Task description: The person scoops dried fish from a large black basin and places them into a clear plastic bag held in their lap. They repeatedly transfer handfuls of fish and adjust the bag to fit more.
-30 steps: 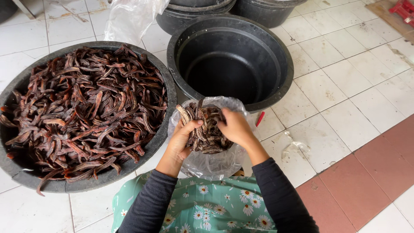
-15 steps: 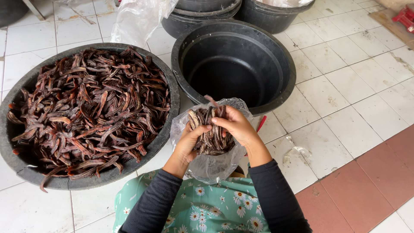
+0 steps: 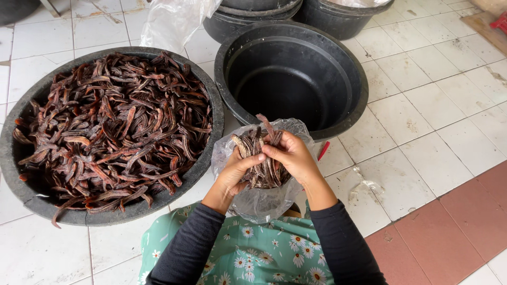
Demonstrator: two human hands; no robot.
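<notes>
Both of my hands grip a bundle of dark brown dried pods (image 3: pixel 262 168) that stands upright inside a clear plastic bag (image 3: pixel 259 200) in my lap. My left hand (image 3: pixel 232 177) wraps the bundle from the left and below. My right hand (image 3: pixel 293 157) presses it from the right, fingers over the pods' upper part. The pod tips stick out above my fingers. The bag's rim lies open around the bundle.
A wide black basin (image 3: pixel 16 158) heaped with the same brown pods (image 3: pixel 113 126) sits at my left. An empty black tub (image 3: pixel 346 113) stands just beyond my hands. More dark tubs (image 3: pixel 338 21) and a plastic bag (image 3: pixel 171 24) lie farther back on white floor tiles.
My hands have closed in tighter around the bundle, and the pods now stand more upright and gathered inside the bag. The basins have not moved.
</notes>
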